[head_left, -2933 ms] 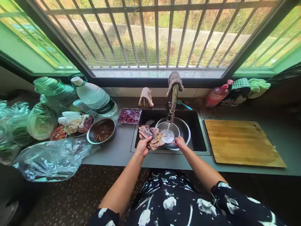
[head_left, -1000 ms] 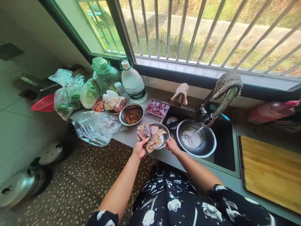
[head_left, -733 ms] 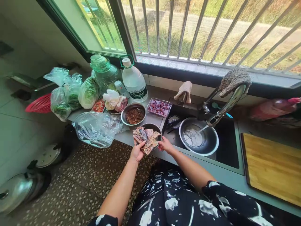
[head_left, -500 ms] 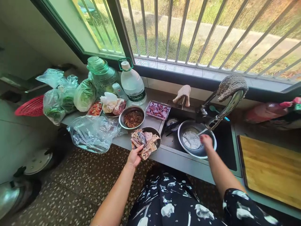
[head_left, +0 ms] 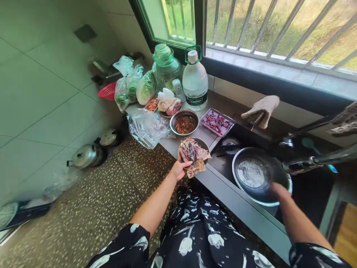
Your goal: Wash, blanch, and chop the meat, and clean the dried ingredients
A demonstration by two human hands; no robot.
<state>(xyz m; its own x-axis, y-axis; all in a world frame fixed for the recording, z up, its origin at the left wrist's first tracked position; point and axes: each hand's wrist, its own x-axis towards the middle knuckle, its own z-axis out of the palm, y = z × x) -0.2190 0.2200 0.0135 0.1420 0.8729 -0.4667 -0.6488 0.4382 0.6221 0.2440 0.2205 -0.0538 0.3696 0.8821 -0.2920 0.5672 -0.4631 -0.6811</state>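
My left hand (head_left: 180,170) is closed on dried squid (head_left: 192,153), flat brownish pieces with dark patches, thumb pressed on top. The squid overlaps a metal bowl (head_left: 205,143) at the counter's front edge. My right hand (head_left: 279,192) is over the right side of a metal basin (head_left: 240,186) in the sink. It is smeared by motion, so its fingers do not show clearly. Water (head_left: 251,174) with a rippled, bright surface lies in the basin. The faucet (head_left: 312,163) reaches in from the right, above the basin's rim.
Behind the squid stand a bowl (head_left: 184,124) of brown strips in liquid and a wrapped tray (head_left: 218,122) of dark red pieces. A large water bottle (head_left: 195,83), a plastic bag (head_left: 147,126) and a cabbage (head_left: 147,87) are farther left. A cloth (head_left: 263,108) hangs behind the sink.
The view has swung left, so the counter's things sit farther right. My left hand keeps the squid by the bowl. My right hand has moved lower at the basin's right side and blurred.
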